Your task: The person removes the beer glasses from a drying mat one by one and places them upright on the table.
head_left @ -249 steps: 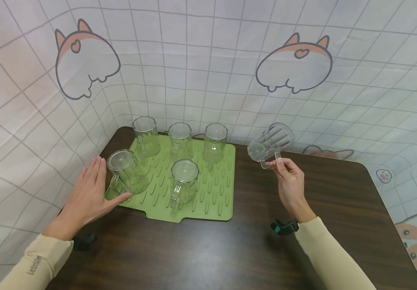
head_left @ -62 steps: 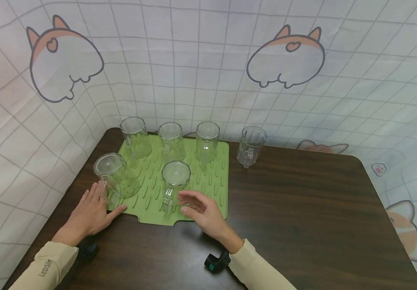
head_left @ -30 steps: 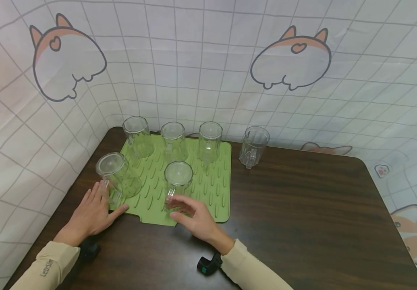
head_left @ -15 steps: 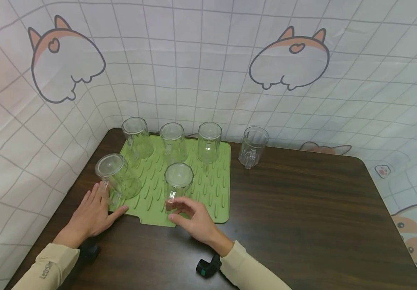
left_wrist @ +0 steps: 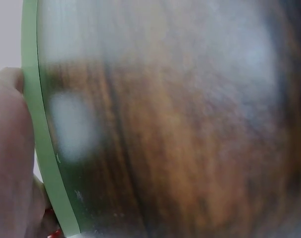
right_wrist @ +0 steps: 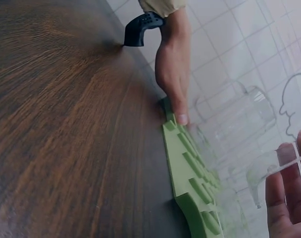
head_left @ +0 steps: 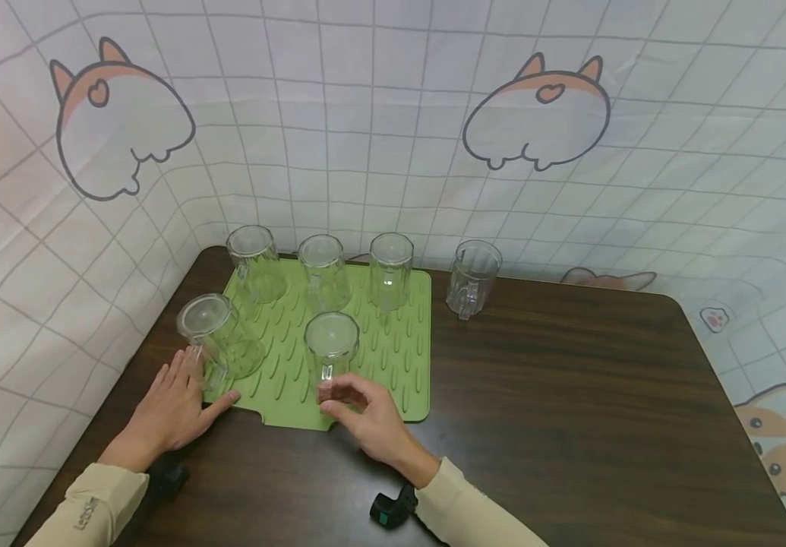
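The right hand (head_left: pixel 368 418) gripped the handle (head_left: pixel 326 372) of the clear, faceted, glass-like mug (head_left: pixel 333 346); its rigid, probably slippery, fragile body favoured that hold. The left hand (head_left: pixel 170 410) lay flat, fingers extended.

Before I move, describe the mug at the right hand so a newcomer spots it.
Find the dark table, then the green mat bearing five clear mugs. Of the two in front, yours is the right-hand mug. It alone has the right hand at its handle.

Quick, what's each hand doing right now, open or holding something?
Left hand: open, resting at the green drying mat's edge.
Right hand: closed, holding an upside-down clear mug by its handle.
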Demonstrator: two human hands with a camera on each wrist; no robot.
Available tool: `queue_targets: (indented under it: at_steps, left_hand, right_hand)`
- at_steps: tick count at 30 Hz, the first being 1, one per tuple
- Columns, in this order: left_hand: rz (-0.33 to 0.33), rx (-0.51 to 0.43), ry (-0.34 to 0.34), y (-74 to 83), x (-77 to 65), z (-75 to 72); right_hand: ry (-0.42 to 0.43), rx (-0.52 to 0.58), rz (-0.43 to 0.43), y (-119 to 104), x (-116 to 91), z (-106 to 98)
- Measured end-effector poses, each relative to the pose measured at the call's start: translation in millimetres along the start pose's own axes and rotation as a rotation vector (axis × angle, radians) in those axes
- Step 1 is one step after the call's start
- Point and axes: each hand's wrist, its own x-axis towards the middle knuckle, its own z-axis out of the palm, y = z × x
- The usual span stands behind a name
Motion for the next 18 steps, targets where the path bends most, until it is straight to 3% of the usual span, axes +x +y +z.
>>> queue_targets:
  at_steps: [9,18]
  left_hand:
    - [0.000,-0.018,0.000,0.7,0.0,-1.9]
    - [0.009,-0.017,0.002,-3.8,1.8,-0.5]
  right_hand:
    - [0.008,0.083,0.042,-5.4,-2.5,-2.9]
    - [0.010,0.086,-0.023,-7.7,-4.0,-6.1]
